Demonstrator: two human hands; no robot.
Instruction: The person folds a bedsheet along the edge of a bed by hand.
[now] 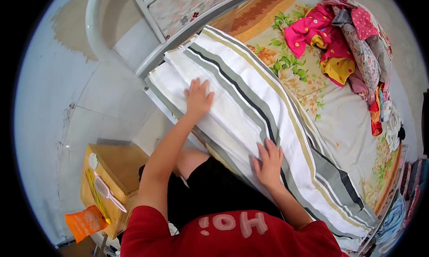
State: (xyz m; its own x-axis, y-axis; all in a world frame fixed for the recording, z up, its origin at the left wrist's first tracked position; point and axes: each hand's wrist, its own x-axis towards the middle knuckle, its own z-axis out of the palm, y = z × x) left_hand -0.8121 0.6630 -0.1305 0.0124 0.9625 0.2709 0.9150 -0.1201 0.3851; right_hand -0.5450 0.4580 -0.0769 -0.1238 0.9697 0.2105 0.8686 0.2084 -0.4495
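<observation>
A white cloth with grey, black and olive stripes [250, 89] lies folded lengthwise along the near side of the bed. My left hand [198, 98] rests flat on its white part toward the upper end, fingers spread. Farther down the cloth, my right hand [269, 163] lies palm down beside the black stripe, its fingers also apart. Neither hand grips the fabric. Under the cloth is a floral mattress cover [330, 127], partly hidden by it.
A heap of pink, yellow and patterned clothes [333, 46] lies on the bed's far side. White metal bed rails [149, 20] stand at the upper left. A wooden cabinet [120, 165] with a hairbrush [105, 190] and an orange packet [86, 222] is at the lower left. Folded clothes [393, 219] hang at right.
</observation>
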